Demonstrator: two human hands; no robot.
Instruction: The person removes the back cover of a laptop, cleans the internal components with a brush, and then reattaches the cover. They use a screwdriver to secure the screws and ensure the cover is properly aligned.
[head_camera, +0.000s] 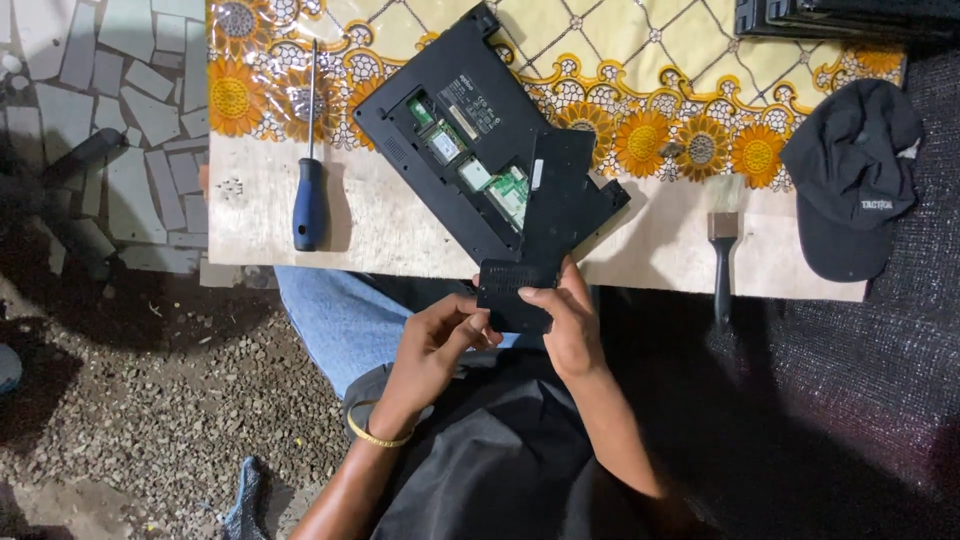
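- Starting at the far left, there's a floor of broken grey tile pieces (110, 110) and, below it, dark gravel (150, 400); a dim rounded shape at the left edge is too dark to identify.
- On the table's bare wooden edge (400, 240) lies a screwdriver (310, 190), blue handle toward the person, shaft pointing away onto the sunflower-patterned tablecloth (660, 70). It sits just left of the laptop, not touching it.
- An upside-down black laptop (470, 150) lies at an angle across cloth and wood, its bottom open, green circuit boards (500, 185) showing in the bay. A larger black cover panel (570, 190) rests tilted over its near right corner, hiding that part of the base.
- Left hand (440, 335), with a gold bangle (375, 437) on the wrist, is curled, fingers pinching the left edge of a small black cover plate (512, 295).
- That plate is held just off the table's near edge, above the person's lap, and its top overlaps the laptop's near corner in this view; whether the two touch I can't tell.
- Right hand (565, 325) grips the plate's right side, thumb laid across its face, fingers wrapped behind and out of sight.
- Blue jeans (340, 320) and a dark shirt (500, 460) fill the lower middle.
- Further right, a paintbrush (722, 250) hangs its black handle over the table edge.
- A black cap (850, 180) rests at the table's right end, partly on dark mesh fabric (880, 380).
- Top right, a stack of dark flat objects (840, 15) is cut off by the frame.
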